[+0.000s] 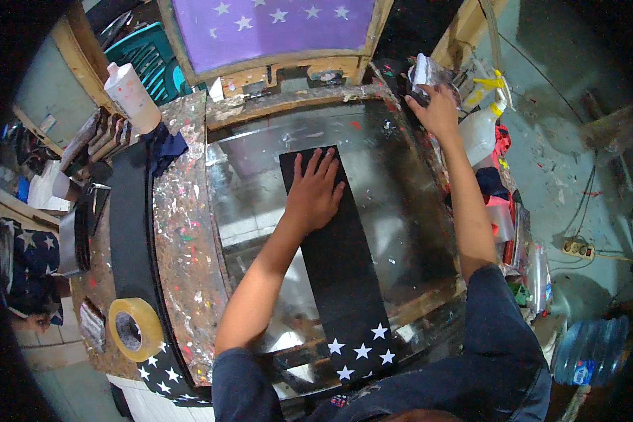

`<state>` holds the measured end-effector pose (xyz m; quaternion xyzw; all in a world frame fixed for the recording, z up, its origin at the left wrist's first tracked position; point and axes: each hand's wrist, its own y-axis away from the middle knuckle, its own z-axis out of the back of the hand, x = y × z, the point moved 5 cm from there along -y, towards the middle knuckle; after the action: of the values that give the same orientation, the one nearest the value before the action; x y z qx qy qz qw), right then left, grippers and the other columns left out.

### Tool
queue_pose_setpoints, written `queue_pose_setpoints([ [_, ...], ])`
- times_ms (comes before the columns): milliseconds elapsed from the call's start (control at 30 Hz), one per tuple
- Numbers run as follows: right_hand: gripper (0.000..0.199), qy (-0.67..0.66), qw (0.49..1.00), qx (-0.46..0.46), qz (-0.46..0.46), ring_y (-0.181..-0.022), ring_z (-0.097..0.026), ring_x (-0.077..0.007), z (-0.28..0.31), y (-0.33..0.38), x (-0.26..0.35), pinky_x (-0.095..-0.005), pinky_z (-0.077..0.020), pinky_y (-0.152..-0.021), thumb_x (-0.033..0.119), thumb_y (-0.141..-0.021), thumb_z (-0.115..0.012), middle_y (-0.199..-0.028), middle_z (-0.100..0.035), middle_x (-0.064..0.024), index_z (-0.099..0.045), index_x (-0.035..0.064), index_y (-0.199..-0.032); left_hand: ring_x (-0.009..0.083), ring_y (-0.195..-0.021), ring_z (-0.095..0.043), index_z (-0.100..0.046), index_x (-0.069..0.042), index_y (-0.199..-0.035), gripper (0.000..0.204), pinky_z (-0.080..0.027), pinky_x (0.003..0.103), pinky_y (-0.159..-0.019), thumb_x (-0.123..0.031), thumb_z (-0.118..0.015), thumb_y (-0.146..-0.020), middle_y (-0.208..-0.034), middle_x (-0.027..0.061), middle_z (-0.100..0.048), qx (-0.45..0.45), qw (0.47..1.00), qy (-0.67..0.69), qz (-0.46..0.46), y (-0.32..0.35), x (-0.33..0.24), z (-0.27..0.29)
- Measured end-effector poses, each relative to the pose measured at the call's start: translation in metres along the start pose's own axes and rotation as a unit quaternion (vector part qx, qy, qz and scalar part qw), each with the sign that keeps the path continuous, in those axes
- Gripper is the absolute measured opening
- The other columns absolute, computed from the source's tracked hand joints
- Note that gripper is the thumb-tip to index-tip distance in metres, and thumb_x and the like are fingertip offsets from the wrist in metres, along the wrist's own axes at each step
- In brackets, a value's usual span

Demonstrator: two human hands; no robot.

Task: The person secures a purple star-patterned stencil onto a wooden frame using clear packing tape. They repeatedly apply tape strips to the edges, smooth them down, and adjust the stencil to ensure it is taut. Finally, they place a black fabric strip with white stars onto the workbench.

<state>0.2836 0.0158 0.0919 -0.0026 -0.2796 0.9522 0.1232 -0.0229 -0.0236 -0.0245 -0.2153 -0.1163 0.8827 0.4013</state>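
A long black strip of fabric or similar sheet (344, 260) lies lengthwise on the glass-topped work surface (415, 211), with white stars (362, 350) at its near end. My left hand (315, 190) rests flat on the strip's far end, fingers spread. My right hand (437, 109) is stretched out to the far right, over a whitish, see-through item (429, 72) whose kind I cannot make out. Its thumb stands apart from its fingers; whether the fingertips touch the item is unclear. Beyond the glass rises a framed purple screen (274, 28) with pale stars.
On the left bench lie a stack of black strips (130, 218), a roll of clear tape (135, 329), a dark cloth (169, 149) and a whitish bottle (132, 98). A spray bottle (482, 130) stands right, near a power strip (578, 248) and a water jug (591, 348).
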Motion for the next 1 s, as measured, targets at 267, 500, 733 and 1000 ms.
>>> queue_pose_setpoints([
  [267,0.055,-0.020,0.998,-0.055,0.038,-0.116,-0.054,-0.0432,0.006,0.010,0.000,-0.0476,-0.0441,-0.101,0.045,-0.084,-0.071,-0.122,-0.059,-0.0277,-0.066,0.0033,-0.121,0.0360,-0.146,-0.027,-0.044,0.000,-0.142,0.058,-0.014,0.060,-0.118,-0.038,-0.044,-0.099,-0.157,0.0166,-0.033,0.035,0.999,-0.015,0.009,0.004,-0.002,-0.012],
  [500,0.050,-0.071,0.995,-0.058,0.040,-0.119,-0.052,-0.0438,0.037,0.035,0.021,-0.0480,-0.0401,-0.104,0.039,-0.088,-0.069,-0.125,-0.057,-0.0268,-0.064,0.0023,-0.122,0.0363,-0.146,-0.026,-0.044,0.000,-0.142,0.057,-0.010,0.060,-0.120,-0.038,-0.043,-0.100,-0.156,0.0167,-0.034,0.024,1.000,0.006,0.006,0.000,0.000,-0.010],
  [733,0.036,-0.249,0.958,0.100,0.105,-0.112,-0.058,-0.0353,0.079,0.181,0.116,-0.0439,-0.0443,-0.100,0.022,-0.084,-0.073,-0.115,-0.064,-0.0169,-0.067,0.0021,-0.113,0.0366,-0.146,-0.026,-0.046,0.000,-0.139,0.055,-0.012,0.061,-0.119,-0.038,-0.045,-0.099,-0.154,0.0176,-0.035,0.021,1.000,0.007,0.010,0.002,-0.002,-0.005],
  [1000,0.038,-0.388,0.893,0.188,0.131,-0.096,-0.064,-0.0320,0.101,0.295,0.203,-0.0385,-0.0531,-0.086,0.012,-0.078,-0.078,-0.106,-0.066,-0.0170,-0.068,0.0029,-0.114,0.0357,-0.146,-0.027,-0.046,-0.001,-0.140,0.054,-0.012,0.060,-0.119,-0.036,-0.044,-0.100,-0.154,0.0160,-0.036,0.011,1.000,0.010,0.013,0.001,-0.001,-0.008],
])
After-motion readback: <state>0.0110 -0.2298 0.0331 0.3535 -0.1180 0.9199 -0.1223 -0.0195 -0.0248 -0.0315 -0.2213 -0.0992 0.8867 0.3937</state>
